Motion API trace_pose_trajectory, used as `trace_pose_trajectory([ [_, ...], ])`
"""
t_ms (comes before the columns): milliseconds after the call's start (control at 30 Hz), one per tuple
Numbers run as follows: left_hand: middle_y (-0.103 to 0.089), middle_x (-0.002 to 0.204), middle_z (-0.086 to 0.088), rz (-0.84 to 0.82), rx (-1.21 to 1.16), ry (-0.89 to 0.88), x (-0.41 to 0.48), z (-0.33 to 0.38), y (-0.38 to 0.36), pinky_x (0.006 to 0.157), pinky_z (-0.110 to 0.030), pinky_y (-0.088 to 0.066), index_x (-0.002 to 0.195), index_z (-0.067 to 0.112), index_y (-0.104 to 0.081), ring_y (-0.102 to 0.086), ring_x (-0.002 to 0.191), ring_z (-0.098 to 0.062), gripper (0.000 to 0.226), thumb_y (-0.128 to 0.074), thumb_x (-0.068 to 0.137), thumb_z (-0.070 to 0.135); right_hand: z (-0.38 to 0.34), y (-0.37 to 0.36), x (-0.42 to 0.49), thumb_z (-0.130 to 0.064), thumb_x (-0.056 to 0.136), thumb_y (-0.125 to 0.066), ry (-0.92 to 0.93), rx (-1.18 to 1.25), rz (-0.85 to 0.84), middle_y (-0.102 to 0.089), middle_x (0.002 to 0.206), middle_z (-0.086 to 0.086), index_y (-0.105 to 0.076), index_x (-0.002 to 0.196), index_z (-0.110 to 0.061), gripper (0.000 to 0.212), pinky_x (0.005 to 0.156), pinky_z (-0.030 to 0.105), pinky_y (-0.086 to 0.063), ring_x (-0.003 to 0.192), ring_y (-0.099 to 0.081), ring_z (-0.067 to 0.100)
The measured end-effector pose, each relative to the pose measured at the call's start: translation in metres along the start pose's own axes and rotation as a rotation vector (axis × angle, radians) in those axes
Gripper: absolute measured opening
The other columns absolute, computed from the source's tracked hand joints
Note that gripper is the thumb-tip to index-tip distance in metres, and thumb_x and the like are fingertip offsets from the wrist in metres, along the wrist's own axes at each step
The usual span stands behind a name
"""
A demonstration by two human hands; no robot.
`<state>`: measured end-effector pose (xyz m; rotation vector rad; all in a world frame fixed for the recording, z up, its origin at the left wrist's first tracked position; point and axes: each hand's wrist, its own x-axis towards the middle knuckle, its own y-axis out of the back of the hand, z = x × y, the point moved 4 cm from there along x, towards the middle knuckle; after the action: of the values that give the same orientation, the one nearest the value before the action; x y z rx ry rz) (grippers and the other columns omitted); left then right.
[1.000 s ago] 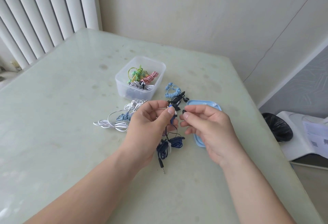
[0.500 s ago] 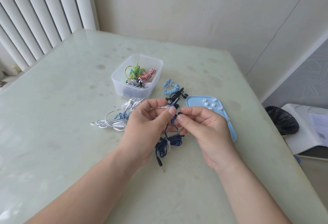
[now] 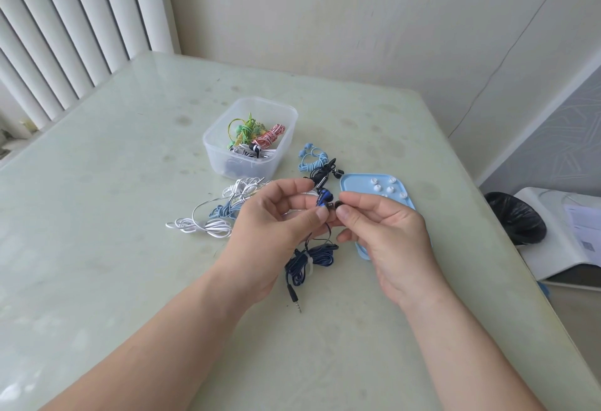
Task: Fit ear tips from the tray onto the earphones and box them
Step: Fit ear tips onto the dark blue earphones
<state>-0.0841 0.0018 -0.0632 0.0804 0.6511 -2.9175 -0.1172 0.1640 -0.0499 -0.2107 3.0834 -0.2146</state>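
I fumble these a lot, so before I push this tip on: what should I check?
1. Left hand grips the earbud: ok.
2. Right hand pinches the tip: ok.
3. Tip square to the earbud's nozzle: cannot tell, too small to see.
4. Cable slack on the table: ok.
5. Spare tips in the tray, beside the right hand: ok.
6. Box open: ok.
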Motion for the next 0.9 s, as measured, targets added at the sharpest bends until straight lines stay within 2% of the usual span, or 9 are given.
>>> trace_pose_trajectory([
  [133, -0.073, 0.098, -0.012, -0.027, 0.002, -0.008, -0.0001, -0.0002, -0.0009, 0.084, -0.037, -0.061, 0.122, 0.009, -0.066, -0.076, 0.097, -0.038, 0.040, -0.076, 0.087, -0.006, -0.0006, 0.0018, 0.0003, 0.005, 0.085, -0.072, 0.000, 0.032, 0.009, -0.078, 0.088, 0.017, -0.076, 0.095, -0.006, 0.016, 0.065, 0.032, -0.057, 0.085, -0.075, 0.030],
  [233, -0.074, 0.097, -0.011, -0.042, 0.018, -0.013, -0.0004, 0.0001, -0.0014, 0.089, -0.043, -0.062, 0.123, 0.009, -0.066, -0.072, 0.103, -0.047, 0.040, -0.075, 0.087, -0.006, 0.0006, 0.0002, -0.0001, 0.004, 0.084, -0.073, -0.021, 0.049, -0.006, -0.077, 0.088, 0.018, -0.075, 0.092, -0.007, 0.014, 0.065, 0.033, -0.055, 0.083, -0.074, 0.030],
  [333, -0.074, 0.098, -0.013, -0.043, 0.013, -0.011, -0.0006, 0.0004, -0.0016, 0.091, -0.047, -0.061, 0.122, 0.009, -0.066, -0.070, 0.106, -0.049, 0.039, -0.076, 0.087, -0.006, 0.0015, -0.0010, -0.0004, 0.003, 0.082, -0.073, -0.045, 0.080, -0.017, -0.077, 0.087, 0.016, -0.074, 0.089, -0.008, 0.013, 0.064, 0.032, -0.053, 0.081, -0.074, 0.027],
  [500, -0.074, 0.099, -0.014, -0.036, 0.016, -0.005, -0.0003, 0.0011, -0.0018, 0.088, -0.043, -0.062, 0.120, 0.008, -0.066, -0.073, 0.095, -0.039, 0.038, -0.076, 0.086, -0.006, 0.0011, -0.0012, 0.0002, -0.007, 0.072, -0.078, -0.033, 0.081, -0.033, -0.077, 0.086, 0.015, -0.078, 0.083, -0.014, 0.013, 0.066, 0.033, -0.053, 0.084, -0.072, 0.028],
  [600, -0.074, 0.101, -0.017, -0.031, 0.006, -0.003, -0.0001, 0.0009, -0.0014, 0.085, -0.040, -0.062, 0.119, 0.007, -0.067, -0.073, 0.094, -0.040, 0.037, -0.076, 0.086, -0.006, -0.0004, -0.0020, 0.0012, -0.012, 0.068, -0.078, -0.006, 0.086, -0.054, -0.076, 0.086, 0.013, -0.079, 0.082, -0.015, 0.014, 0.065, 0.031, -0.053, 0.085, -0.071, 0.028],
  [800, -0.073, 0.098, -0.015, -0.037, 0.003, -0.012, -0.0008, 0.0014, -0.0017, 0.081, -0.038, -0.062, 0.119, 0.005, -0.066, -0.075, 0.092, -0.035, 0.036, -0.074, 0.086, -0.009, -0.0020, -0.0009, 0.0016, -0.010, 0.069, -0.078, 0.023, 0.058, -0.055, -0.077, 0.083, 0.013, -0.077, 0.085, -0.011, 0.016, 0.065, 0.028, -0.055, 0.081, -0.072, 0.026],
  [900, -0.074, 0.097, -0.014, -0.039, 0.007, -0.012, -0.0012, 0.0020, -0.0018, 0.081, -0.039, -0.062, 0.118, 0.004, -0.066, -0.077, 0.089, -0.031, 0.035, -0.074, 0.087, -0.009, -0.0022, 0.0003, 0.0021, -0.001, 0.077, -0.076, 0.024, 0.050, -0.063, -0.077, 0.082, 0.013, -0.076, 0.085, -0.010, 0.013, 0.066, 0.028, -0.056, 0.078, -0.073, 0.025],
])
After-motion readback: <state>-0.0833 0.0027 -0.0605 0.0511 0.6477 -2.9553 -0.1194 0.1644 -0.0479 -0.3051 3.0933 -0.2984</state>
